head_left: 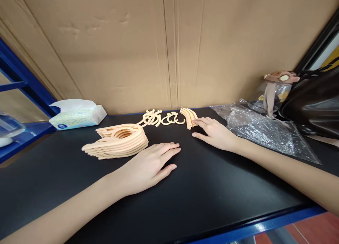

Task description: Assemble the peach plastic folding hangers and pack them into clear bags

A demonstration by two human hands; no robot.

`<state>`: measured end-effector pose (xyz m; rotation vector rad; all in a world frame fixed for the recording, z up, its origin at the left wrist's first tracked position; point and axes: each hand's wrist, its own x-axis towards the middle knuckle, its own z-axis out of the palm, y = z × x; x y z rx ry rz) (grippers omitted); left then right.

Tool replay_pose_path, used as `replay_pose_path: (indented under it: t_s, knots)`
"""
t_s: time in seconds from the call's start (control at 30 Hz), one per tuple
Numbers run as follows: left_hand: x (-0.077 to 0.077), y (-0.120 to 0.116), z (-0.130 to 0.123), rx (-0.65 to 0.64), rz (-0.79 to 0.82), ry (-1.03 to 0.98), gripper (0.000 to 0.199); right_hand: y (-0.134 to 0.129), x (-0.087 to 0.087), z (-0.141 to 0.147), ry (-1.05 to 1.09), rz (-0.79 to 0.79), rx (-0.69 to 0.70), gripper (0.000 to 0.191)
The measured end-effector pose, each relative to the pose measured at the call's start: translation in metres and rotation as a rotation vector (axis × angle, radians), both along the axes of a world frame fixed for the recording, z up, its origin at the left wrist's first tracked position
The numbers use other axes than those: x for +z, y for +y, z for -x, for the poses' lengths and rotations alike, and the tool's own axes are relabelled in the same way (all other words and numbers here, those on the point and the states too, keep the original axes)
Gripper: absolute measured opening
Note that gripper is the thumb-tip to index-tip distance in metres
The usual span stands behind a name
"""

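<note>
Resting flat with fingers spread, the left hand (pixel 150 164) grips nothing, just right of the hanger stack (pixel 118 141) at centre frame. The right hand (pixel 214 132), fingers extended, touches the small curved pieces (pixel 188 117) above centre without gripping them. A careless sweep could likely scatter the loose hooks (pixel 161 118). Count: 1 stack of roughly 6 hangers, 1 tissue pack (pixel 78 117), 1 plastic bag (pixel 262 131).

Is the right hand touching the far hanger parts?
Touching. Head view: right hand fingertips rest on the small stack of hanger parts, no gap visible.
</note>
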<state>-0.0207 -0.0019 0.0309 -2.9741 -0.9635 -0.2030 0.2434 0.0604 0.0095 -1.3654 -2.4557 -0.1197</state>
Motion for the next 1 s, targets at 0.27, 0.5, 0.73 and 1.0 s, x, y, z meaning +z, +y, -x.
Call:
replay_pose_path:
  t_s: [0.27,0.5,0.73,1.0]
  knots:
    - [-0.0012,0.0000,0.0006,-0.003,0.005,-0.037,0.040,-0.0012,-0.0016,0.0010,-0.023,-0.014,-0.044,0.053]
    - [-0.0017,0.0010,0.0001,0.001,0.003,-0.003,0.041,0.0008,-0.0042,-0.0010,-0.036,0.006,-0.069,0.052]
    - [-0.0014,0.0009,0.0003,-0.001,0.001,-0.005,0.041,-0.0009,-0.0029,0.0008,-0.062,-0.018,-0.113,0.053]
    - [-0.0020,0.0007,0.0004,0.007,-0.001,0.007,0.042,-0.0016,-0.0059,0.0023,-0.084,-0.046,-0.140,0.057]
